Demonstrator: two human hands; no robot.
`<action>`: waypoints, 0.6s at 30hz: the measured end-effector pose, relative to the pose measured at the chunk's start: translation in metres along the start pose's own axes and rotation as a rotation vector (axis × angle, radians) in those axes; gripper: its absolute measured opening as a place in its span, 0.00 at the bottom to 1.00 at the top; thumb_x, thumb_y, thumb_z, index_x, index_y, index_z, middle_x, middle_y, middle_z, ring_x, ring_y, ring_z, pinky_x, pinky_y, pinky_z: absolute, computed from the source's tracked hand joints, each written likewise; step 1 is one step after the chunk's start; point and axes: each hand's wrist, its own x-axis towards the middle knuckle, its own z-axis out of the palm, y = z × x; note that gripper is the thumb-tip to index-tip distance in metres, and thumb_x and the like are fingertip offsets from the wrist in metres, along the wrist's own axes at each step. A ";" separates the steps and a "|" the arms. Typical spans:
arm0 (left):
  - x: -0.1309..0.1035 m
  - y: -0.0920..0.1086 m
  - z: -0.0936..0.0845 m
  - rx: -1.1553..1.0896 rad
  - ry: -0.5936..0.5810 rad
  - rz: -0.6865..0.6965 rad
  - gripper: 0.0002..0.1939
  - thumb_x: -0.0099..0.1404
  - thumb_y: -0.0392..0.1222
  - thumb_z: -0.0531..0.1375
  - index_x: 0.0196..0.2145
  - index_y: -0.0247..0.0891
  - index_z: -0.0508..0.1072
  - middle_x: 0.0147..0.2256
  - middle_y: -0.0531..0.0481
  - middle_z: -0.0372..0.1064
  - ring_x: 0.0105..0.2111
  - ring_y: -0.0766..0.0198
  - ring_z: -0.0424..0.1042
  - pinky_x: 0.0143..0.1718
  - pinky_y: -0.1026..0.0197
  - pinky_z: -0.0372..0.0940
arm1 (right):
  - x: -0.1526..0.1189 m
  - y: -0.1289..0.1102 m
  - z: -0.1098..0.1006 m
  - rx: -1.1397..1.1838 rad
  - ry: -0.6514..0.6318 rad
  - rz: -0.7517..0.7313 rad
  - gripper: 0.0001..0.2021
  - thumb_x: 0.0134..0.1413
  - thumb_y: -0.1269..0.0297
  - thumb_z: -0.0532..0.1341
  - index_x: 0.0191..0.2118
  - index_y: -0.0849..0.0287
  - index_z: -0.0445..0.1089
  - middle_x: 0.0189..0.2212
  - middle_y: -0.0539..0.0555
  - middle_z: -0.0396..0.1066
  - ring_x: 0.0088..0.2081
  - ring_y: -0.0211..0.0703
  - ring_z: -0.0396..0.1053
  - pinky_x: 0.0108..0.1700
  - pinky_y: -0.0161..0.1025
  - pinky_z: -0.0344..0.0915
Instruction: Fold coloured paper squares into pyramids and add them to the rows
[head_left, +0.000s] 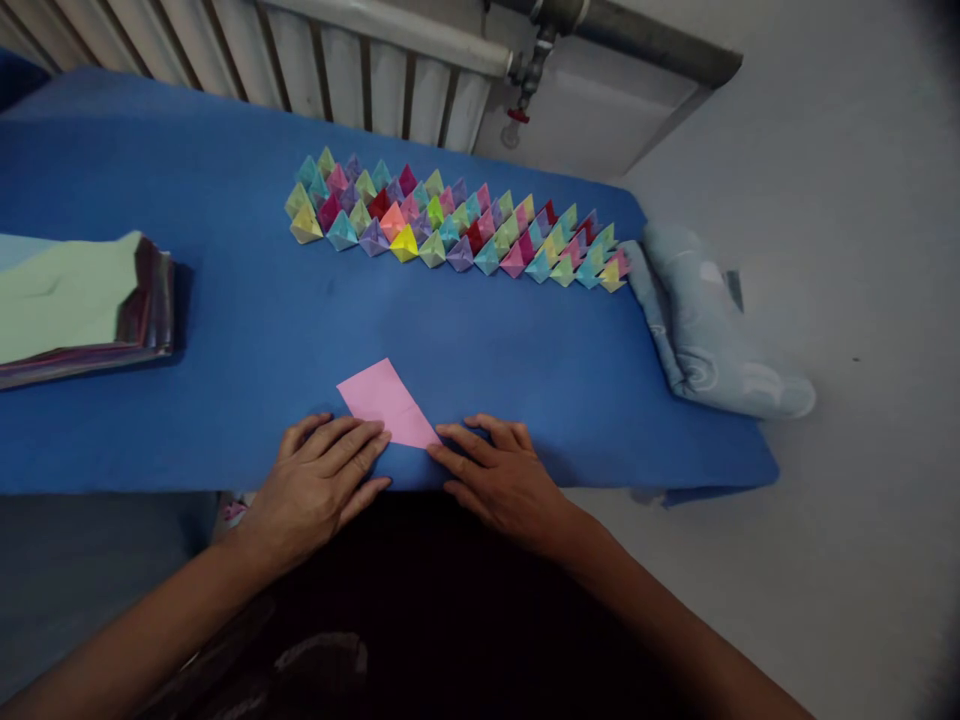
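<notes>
A folded pink paper (390,402) lies on the blue-covered table near its front edge, with a crease across it. My left hand (322,480) rests its outstretched fingertips on the lower left side of the paper. At the paper's right corner, my right hand (499,475) touches the tip with a fingertip, its other fingers spread on the cloth. Behind the paper, several small folded paper shapes (461,253) in many colours stand in close rows.
A thick stack of paper (67,300) sits on the blue table (247,350) at the left. A rolled grey-blue cloth (705,320) lies at the right end. Behind the table are a white radiator (345,75) and a pipe with a red valve (517,115).
</notes>
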 end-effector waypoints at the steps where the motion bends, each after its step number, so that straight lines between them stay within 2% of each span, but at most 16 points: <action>1: -0.001 0.000 -0.001 0.014 0.006 -0.007 0.17 0.70 0.42 0.58 0.54 0.35 0.72 0.52 0.40 0.75 0.50 0.48 0.73 0.53 0.44 0.60 | -0.002 0.000 0.000 -0.002 0.000 0.004 0.20 0.66 0.58 0.57 0.61 0.51 0.65 0.60 0.55 0.67 0.58 0.59 0.57 0.53 0.56 0.58; 6: 0.002 0.007 -0.002 0.044 0.036 -0.072 0.17 0.69 0.44 0.59 0.52 0.34 0.73 0.49 0.37 0.76 0.49 0.45 0.72 0.50 0.44 0.61 | 0.001 -0.001 0.001 0.035 0.041 0.003 0.17 0.65 0.61 0.58 0.58 0.54 0.68 0.58 0.59 0.68 0.57 0.59 0.59 0.51 0.55 0.59; 10: 0.005 0.009 0.000 -0.023 0.014 -0.042 0.22 0.68 0.48 0.59 0.54 0.32 0.71 0.49 0.35 0.74 0.49 0.45 0.71 0.48 0.46 0.63 | 0.006 -0.001 0.001 0.093 0.087 -0.055 0.16 0.61 0.59 0.61 0.53 0.57 0.70 0.54 0.62 0.69 0.53 0.55 0.62 0.50 0.52 0.59; 12: 0.003 0.009 0.000 -0.023 0.006 -0.018 0.22 0.67 0.48 0.60 0.54 0.31 0.70 0.49 0.34 0.74 0.48 0.45 0.71 0.47 0.46 0.64 | 0.007 0.000 0.000 0.124 0.087 -0.110 0.14 0.60 0.62 0.62 0.51 0.57 0.70 0.52 0.60 0.71 0.50 0.52 0.64 0.48 0.49 0.59; 15: -0.001 0.008 -0.001 -0.031 0.035 0.023 0.18 0.68 0.44 0.61 0.52 0.32 0.70 0.45 0.36 0.75 0.44 0.49 0.72 0.45 0.49 0.64 | 0.006 0.001 0.001 0.146 0.077 -0.183 0.14 0.60 0.66 0.60 0.51 0.58 0.69 0.49 0.58 0.72 0.45 0.47 0.65 0.45 0.46 0.58; 18: -0.003 0.008 -0.002 -0.048 0.065 0.047 0.14 0.68 0.39 0.60 0.50 0.33 0.70 0.42 0.39 0.76 0.41 0.52 0.73 0.44 0.51 0.63 | 0.008 0.002 0.005 0.116 0.118 -0.211 0.17 0.59 0.67 0.60 0.54 0.59 0.67 0.47 0.58 0.73 0.41 0.47 0.64 0.43 0.44 0.57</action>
